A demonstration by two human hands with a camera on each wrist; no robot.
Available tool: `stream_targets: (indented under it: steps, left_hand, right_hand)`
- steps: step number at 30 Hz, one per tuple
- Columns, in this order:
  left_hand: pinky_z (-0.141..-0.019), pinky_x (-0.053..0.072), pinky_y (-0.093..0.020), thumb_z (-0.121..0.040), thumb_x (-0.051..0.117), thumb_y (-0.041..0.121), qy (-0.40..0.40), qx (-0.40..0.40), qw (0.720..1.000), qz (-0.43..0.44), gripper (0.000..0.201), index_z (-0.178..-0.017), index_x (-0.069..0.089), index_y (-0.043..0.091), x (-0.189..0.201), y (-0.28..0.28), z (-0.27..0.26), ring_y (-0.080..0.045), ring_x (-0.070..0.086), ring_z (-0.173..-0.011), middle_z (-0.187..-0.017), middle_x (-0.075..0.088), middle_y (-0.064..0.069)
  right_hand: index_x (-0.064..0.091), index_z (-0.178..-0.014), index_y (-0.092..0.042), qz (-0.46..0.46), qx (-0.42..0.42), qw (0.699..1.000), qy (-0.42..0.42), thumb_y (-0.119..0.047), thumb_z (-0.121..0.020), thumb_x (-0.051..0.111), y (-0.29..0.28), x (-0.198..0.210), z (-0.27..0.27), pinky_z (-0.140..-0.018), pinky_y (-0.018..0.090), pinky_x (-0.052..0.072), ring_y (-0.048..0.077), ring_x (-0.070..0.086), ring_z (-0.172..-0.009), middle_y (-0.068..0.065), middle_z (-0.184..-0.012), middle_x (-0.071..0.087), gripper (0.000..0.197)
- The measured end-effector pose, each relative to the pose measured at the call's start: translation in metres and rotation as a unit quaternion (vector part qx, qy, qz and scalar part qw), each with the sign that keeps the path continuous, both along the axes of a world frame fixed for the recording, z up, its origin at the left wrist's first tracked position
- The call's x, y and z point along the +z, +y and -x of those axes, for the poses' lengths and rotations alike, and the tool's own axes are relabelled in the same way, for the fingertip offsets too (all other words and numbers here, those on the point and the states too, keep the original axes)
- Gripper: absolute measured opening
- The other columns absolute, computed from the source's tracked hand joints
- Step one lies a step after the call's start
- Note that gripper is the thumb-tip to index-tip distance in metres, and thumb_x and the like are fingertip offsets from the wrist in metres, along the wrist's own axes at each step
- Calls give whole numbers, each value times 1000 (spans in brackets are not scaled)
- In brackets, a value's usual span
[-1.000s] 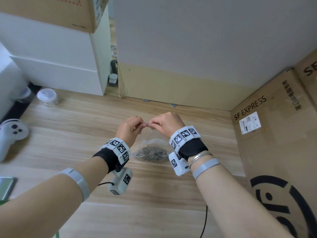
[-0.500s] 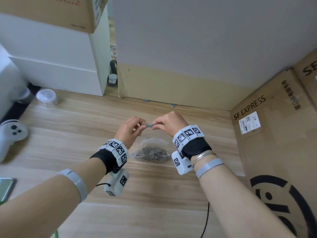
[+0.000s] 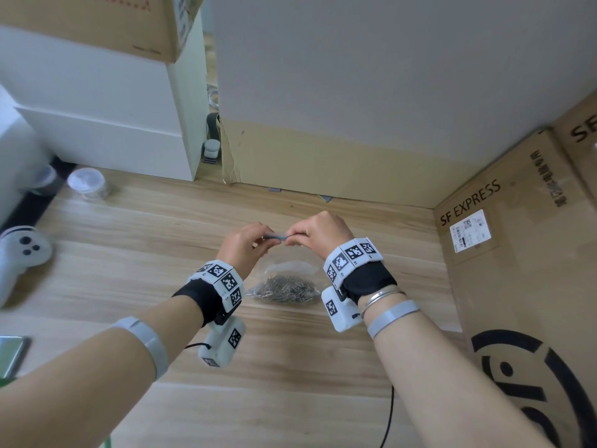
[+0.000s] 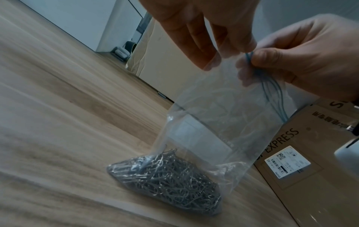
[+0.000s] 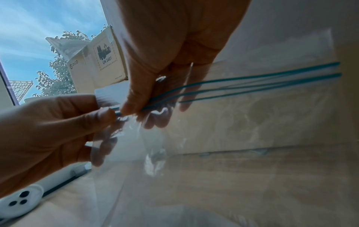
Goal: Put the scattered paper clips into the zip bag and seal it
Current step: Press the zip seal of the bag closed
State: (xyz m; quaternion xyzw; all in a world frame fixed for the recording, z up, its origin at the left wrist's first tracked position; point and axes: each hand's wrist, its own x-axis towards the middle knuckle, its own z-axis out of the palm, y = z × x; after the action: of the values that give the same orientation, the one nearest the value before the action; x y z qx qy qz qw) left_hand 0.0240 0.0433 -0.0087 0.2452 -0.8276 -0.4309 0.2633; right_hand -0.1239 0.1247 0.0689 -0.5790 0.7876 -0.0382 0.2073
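Note:
A clear zip bag (image 4: 213,122) stands on the wooden table (image 3: 129,260), with a heap of silver paper clips (image 3: 284,289) settled in its bottom (image 4: 170,184). My left hand (image 3: 268,240) and right hand (image 3: 289,239) both pinch the bag's top edge, a short stretch of blue zip strip (image 3: 276,237) showing between them. In the right wrist view the right hand (image 5: 134,113) pinches the blue zip lines (image 5: 252,83), which still run apart toward the far end, and the left hand (image 5: 110,118) pinches just beside it. No loose clips show on the table.
A large SF Express cardboard box (image 3: 517,253) walls off the right side. A white controller (image 3: 19,253) and a clear lidded jar (image 3: 87,184) sit at the left, with a phone (image 3: 9,354) at the left edge. A black cable (image 3: 387,415) runs near me.
My hands, touching a second ago, have drawn apart. The right hand has slid rightward along the bag's top, baring a stretch of zip strip between them.

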Motion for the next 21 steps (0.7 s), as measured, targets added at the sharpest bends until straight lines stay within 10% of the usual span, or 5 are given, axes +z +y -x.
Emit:
stream_targets:
  steps: [15,21]
  left_hand:
    - [-59,44,-34,-85,56,12,-34,-11,999,11,18,-70,53,2,4,-1,5,-27,55,-62,-67,53,-11]
    - [-55,41,-8,-86,53,4,-54,-14,998,-38,20,-69,45,12,6,-12,4,-25,55,-60,-70,48,-6]
  right_hand:
    - [67,-84,-24,40,36,998,43,-40,-86,52,3,-8,-1,-66,31,50,20,60,-75,-4,-75,68,22]
    - [71,-88,-31,48,-46,997,26,-42,-84,58,26,-7,23,-73,28,52,16,64,-75,-7,-82,73,17]
